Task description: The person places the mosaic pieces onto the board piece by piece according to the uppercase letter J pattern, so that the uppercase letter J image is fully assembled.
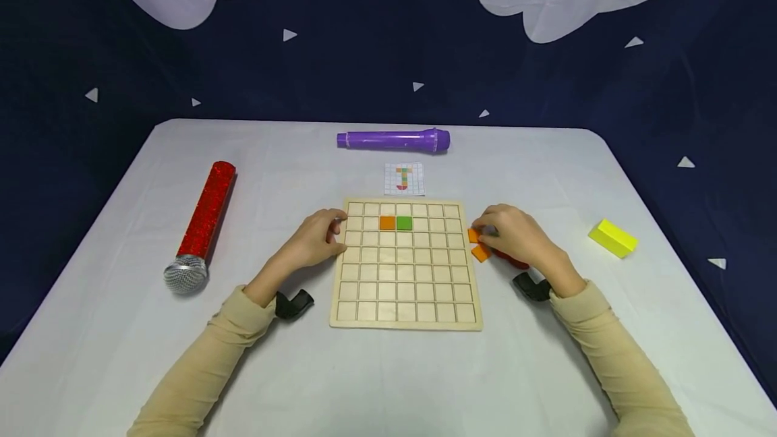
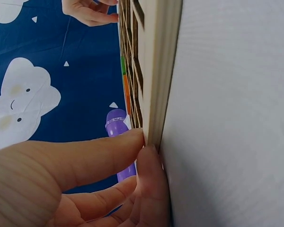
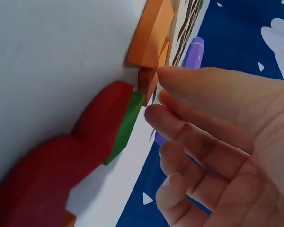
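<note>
A wooden grid board (image 1: 396,294) lies mid-table. An orange square (image 1: 387,223) and a green square (image 1: 404,223) sit side by side in its second row from the far edge. My left hand (image 1: 314,238) touches the board's left edge with thumb and fingertips. Beyond the right edge, my right hand (image 1: 516,231) pinches a dark orange tile (image 3: 147,86) between thumb and index finger. A loose orange tile (image 1: 481,253) lies below the fingertips, another (image 1: 473,235) against the board. Red curved pieces (image 3: 38,172) and a green tile (image 3: 126,127) lie close by, partly hidden by the hand in the head view.
A small card (image 1: 404,179) with a coloured J-shaped pattern lies behind the board, and a purple microphone-shaped tube (image 1: 391,140) behind that. A red glittery microphone (image 1: 203,228) lies at the left, a yellow block (image 1: 613,238) at the right.
</note>
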